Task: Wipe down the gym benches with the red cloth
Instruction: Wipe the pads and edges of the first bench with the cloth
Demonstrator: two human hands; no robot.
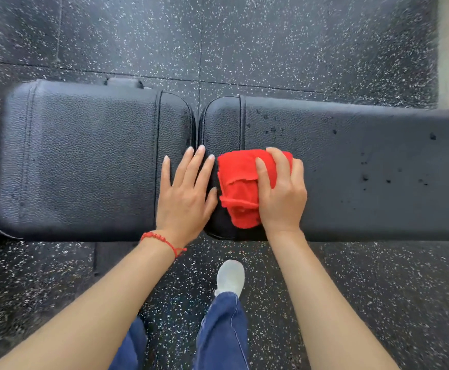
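Below, line by line:

Bench: black padded, in two pads lying end to end across the view, a narrow gap between them near the middle.
Left pad: shorter, rounded corners, stitched seams near each end.
Right pad: longer, running off the right edge, dotted with small dark specks.
Red cloth: bunched and folded, lying on the right pad's left end, just right of the gap, reaching nearly to the pad's near edge.
Right hand: on top of the cloth's right part, fingers curled over it and gripping; thumb laid across the cloth's middle, one fingertip hooked over its far edge, remaining fingers bent down along its right side. Left half of the cloth uncovered.
Left hand: flat and spread, holding nothing, palm pressed on the left pad's right end; fingertips pointing away, reaching the gap; thumb stretched toward the cloth, close beside its left edge, contact unclear.
Bracelet: red cord, around the left wrist.
Floor: dark rubber tiles with white flecks.
Legs: blue jeans, standing near the bench.
Shoe: pale, toe pointing at the bench.
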